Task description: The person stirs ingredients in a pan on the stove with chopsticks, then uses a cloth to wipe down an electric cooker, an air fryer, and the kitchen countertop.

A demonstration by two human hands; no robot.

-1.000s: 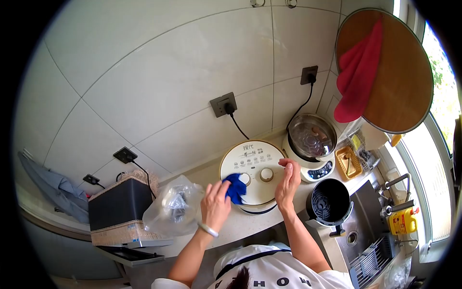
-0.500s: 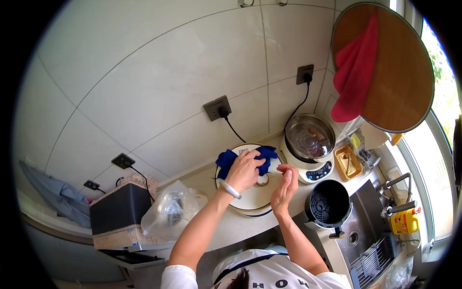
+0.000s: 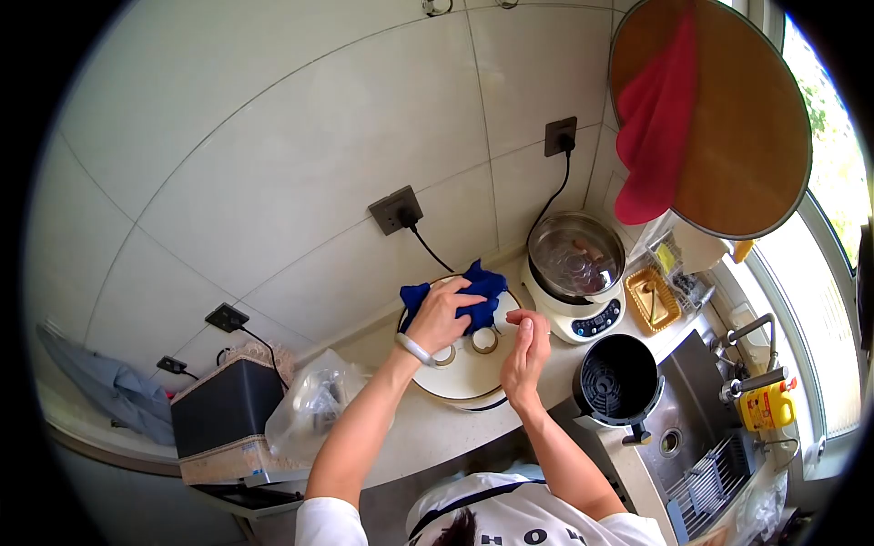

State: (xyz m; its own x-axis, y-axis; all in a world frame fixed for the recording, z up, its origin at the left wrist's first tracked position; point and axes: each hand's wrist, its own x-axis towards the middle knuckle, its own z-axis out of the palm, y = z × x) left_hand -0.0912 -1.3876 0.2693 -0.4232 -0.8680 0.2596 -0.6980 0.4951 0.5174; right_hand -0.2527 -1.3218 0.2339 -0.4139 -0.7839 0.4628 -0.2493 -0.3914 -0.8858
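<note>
A blue cloth lies bunched across the upper part of a round white appliance lid with a dark rim. My left hand presses down on the cloth with its fingers spread over it, and part of the cloth is hidden beneath. My right hand is at the lid's right edge, palm turned inward and fingers extended, holding nothing. Two round openings in the lid show below the cloth.
Right of the lid stand a cooker with a glass bowl, a black basket and a golden tray. Further right is a sink. A plastic bag and a black box are at left.
My left hand went from the lid's lower left to its upper part, and the cloth was spread there, then shifted slightly left. My right hand stays beside the lid. The view has shifted slightly.
</note>
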